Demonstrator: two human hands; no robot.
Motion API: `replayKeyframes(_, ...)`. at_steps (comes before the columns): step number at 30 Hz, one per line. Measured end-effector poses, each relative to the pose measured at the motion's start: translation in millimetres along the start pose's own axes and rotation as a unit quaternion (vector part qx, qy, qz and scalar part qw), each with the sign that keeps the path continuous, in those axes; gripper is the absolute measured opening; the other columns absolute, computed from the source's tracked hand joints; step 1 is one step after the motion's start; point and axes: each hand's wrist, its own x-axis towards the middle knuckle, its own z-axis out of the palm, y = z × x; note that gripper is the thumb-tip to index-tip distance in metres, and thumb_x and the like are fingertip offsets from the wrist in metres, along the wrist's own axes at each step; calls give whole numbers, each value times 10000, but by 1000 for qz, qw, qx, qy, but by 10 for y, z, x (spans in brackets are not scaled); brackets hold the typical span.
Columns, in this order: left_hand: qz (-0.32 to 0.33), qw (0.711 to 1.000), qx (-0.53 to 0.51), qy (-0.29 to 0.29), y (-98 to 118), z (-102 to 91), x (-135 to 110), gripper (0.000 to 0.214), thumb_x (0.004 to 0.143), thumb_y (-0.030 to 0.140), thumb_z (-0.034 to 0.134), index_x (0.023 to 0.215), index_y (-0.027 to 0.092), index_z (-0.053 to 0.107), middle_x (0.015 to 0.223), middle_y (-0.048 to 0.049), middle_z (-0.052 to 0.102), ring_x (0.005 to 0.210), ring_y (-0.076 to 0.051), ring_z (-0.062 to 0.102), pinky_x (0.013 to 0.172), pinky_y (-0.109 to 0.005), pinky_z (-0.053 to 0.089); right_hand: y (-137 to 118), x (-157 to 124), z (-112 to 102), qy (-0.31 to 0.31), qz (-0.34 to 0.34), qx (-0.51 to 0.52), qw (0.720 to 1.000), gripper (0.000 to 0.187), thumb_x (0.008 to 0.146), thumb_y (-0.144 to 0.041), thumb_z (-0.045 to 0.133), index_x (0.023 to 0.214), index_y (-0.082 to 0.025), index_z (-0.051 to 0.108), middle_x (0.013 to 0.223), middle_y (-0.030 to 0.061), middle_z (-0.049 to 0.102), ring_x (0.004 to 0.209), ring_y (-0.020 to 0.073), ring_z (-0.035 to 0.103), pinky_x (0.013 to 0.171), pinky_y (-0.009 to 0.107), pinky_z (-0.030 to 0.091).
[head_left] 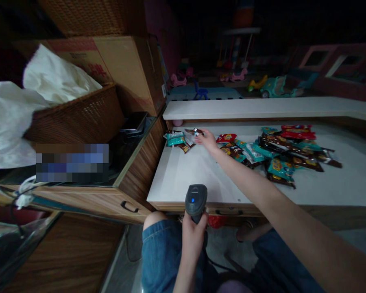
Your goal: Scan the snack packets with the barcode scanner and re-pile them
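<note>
- Left hand, just above the lap, is wrapped tight around the grip of a barcode scanner, whose head points up towards the table.
- The white table has a bare near edge and open surface in front of the scanner.
- A wicker basket on the left holds crumpled white bags, with a cardboard box behind it.
- Right hand is stretched far forward with the arm nearly straight and its fingertips on a small dark packet. I cannot tell whether they pinch it or only touch it.
- A few teal packets lie just left of that hand, and the big snack pile lies to its right.
- A raised white ledge bounds the far edge.
</note>
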Motion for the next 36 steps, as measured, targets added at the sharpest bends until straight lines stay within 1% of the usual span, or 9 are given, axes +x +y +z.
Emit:
replayKeyframes(3, 3, 1000, 5, -3, 85, 28, -42, 422, 686, 473, 855, 924, 147, 735, 631, -36, 676, 677, -234, 690, 681, -331, 558, 69, -623, -251, -32, -14, 59, 998, 363, 817, -357, 723, 1166, -262, 693, 840, 1, 774, 764, 182, 770, 813, 363, 645)
replayKeyframes(6, 18, 1000, 11, -2, 150, 27, -88, 405, 696, 457, 845, 925, 142, 733, 642, -38, 685, 673, -224, 686, 675, -319, 550, 191, -1208, -470, -98, 4, 172, 980, 368, 751, -364, 737, 1108, -277, 713, 926, 17, 785, 827, 218, 781, 873, 415, 640)
replayKeyframes(8, 25, 1000, 12, -1, 178, 21, -121, 399, 699, 451, 840, 922, 140, 728, 637, -32, 680, 643, -207, 666, 648, -304, 534, 266, -1486, -567, -110, 27, 208, 972, 341, 759, -401, 709, 1078, -280, 709, 930, 18, 781, 836, 229, 775, 881, 432, 636)
replayKeyframes(11, 26, 1000, 17, -3, 208, 21, -173, 396, 701, 461, 830, 897, 140, 708, 605, -7, 649, 558, -164, 598, 594, -277, 494, 343, -1712, -628, -89, 31, 221, 971, 320, 738, -427, 756, 1013, -280, 688, 980, 13, 761, 883, 223, 750, 867, 413, 632)
replayKeyframes(14, 22, 999, 25, -8, 231, 37, -219, 415, 695, 479, 821, 889, 137, 687, 573, 18, 614, 500, -134, 530, 557, -263, 455, 377, -1783, -641, -74, 11, 217, 973, 401, 667, -409, 847, 1005, -281, 673, 1000, 6, 730, 944, 219, 715, 873, 393, 625)
replayKeyframes(17, 17, 999, 31, -14, 249, 58, -247, 435, 690, 493, 822, 899, 139, 681, 561, 27, 599, 494, -135, 523, 555, -263, 445, 394, -1794, -660, -78, -3, 216, 973, 466, 640, -373, 864, 1053, -289, 664, 998, -2, 712, 963, 214, 691, 889, 384, 616)
replayKeyframes(26, 38, 997, 65, -7, 323, 112, -236, 366, 697, 456, 804, 840, 150, 664, 586, 20, 621, 525, -135, 536, 597, -271, 463, 549, -1744, -680, -60, -46, 200, 977, 422, 655, -259, 706, 1067, -290, 622, 1067, -6, 695, 1019, 213, 653, 877, 333, 566)
replayKeyframes(31, 31, 997, 61, -18, 318, 131, -224, 385, 698, 477, 799, 840, 152, 649, 592, 15, 623, 507, -132, 527, 574, -270, 451, 594, -1703, -673, -53, -46, 186, 980, 449, 619, -215, 686, 1060, -278, 638, 1096, 7, 700, 1038, 219, 639, 850, 317, 552)
replayKeyframes(36, 31, 997, 68, -15, 297, 131, -214, 393, 700, 483, 793, 858, 143, 672, 595, 10, 626, 516, -140, 537, 582, -275, 461, 574, -1721, -661, -52, -56, 194, 978, 412, 637, -232, 672, 1044, -286, 642, 1057, -2, 709, 994, 217, 652, 852, 337, 576)
